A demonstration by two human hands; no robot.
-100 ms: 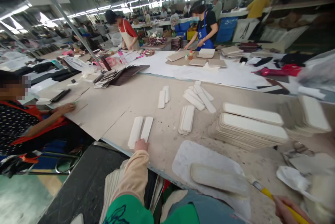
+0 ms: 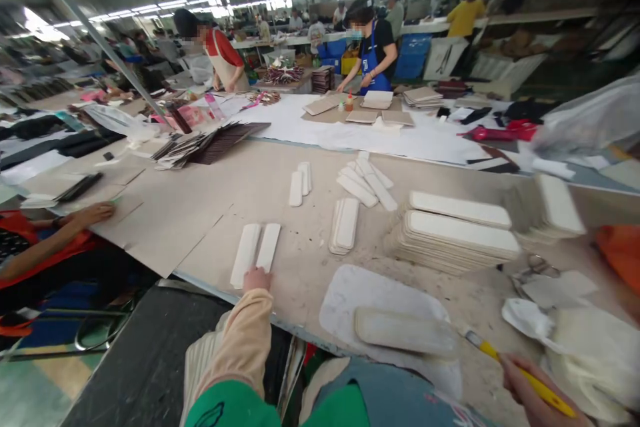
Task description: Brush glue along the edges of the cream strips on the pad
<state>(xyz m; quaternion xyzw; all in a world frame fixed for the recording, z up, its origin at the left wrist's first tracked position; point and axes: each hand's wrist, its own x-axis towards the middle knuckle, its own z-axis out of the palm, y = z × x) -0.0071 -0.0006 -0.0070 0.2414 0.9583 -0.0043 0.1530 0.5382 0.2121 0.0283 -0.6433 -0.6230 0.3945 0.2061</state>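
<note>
Brush poised over one strip on the mat; two finished strips set aside at left.

Left hand fingers curled down, touching the near ends of the paired white strips; right hand gripping a yellow-handled brush, tip near the strip lying on the white mat; tall stack of strips untouched, so much left; against the earlier frame, view swung slightly right, hands hardly moved.

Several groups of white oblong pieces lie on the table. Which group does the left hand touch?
The left hand touches the pair of white oblong pieces lying side by side at the table's near edge; the other groups lie farther away, untouched.
</note>
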